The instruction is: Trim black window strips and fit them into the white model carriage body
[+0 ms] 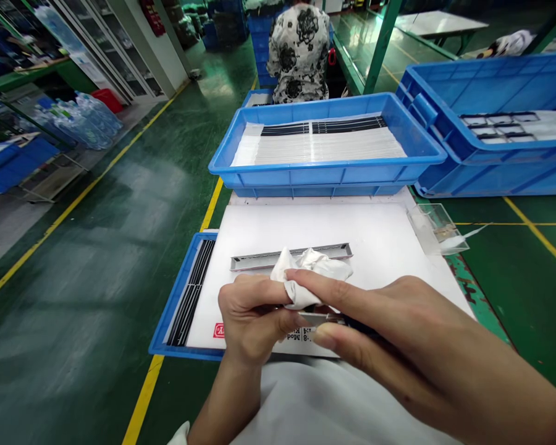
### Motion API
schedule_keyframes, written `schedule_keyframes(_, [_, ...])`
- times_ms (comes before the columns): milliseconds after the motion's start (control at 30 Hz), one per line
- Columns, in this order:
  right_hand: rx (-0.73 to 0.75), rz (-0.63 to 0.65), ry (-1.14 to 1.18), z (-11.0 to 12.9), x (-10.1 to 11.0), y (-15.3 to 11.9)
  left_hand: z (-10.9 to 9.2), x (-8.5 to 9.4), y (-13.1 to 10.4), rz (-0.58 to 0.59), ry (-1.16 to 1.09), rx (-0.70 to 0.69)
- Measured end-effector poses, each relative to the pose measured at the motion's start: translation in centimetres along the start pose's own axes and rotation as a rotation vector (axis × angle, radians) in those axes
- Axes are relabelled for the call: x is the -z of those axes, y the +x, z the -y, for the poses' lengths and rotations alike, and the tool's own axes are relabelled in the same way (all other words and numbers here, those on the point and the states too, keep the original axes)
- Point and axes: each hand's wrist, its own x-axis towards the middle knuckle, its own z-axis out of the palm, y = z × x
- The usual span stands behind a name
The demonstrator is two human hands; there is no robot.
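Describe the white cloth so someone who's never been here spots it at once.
Start at the large blue bin straight ahead, then drop to the white board in front of it. Over the board, the cloth is bunched where the left hand and right hand meet. It is crumpled, unlike the flat board and straight grey channel beyond it.

We count two hands, one left hand [252, 315] and one right hand [393, 315], with one white cloth [324, 264] and one metal piece [319, 319] in them. We see one metal strip [252, 263] on one white board [389, 247], one clear box [421, 225], one blue tray [185, 352] and one blue bin [324, 177] in front of us. Farther off we find one person [300, 52], one red basin [106, 99] and several bottles [90, 120], too crowded for us to number.
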Motion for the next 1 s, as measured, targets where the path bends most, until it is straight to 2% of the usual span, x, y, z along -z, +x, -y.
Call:
schedule_keyframes(167, [0.002, 0.011, 0.002, 0.07, 0.04, 0.34, -0.05, 0.02, 0.28, 0.021, 0.068, -0.063])
schedule_keyframes(367, [0.005, 0.013, -0.012, 0.17, 0.16, 0.0, 0.24, 0.22, 0.08, 0.035, 0.01, -0.059])
schedule_keyframes(767, [-0.034, 0.048, 0.054, 0.16, 0.25, 0.08, 0.14, 0.23, -0.05, 0.032, 0.048, -0.043])
schedule_keyframes(1000, [-0.022, 0.034, 0.023, 0.19, 0.39, 0.08, 0.66, 0.28, 0.37, 0.051, 0.031, -0.122])
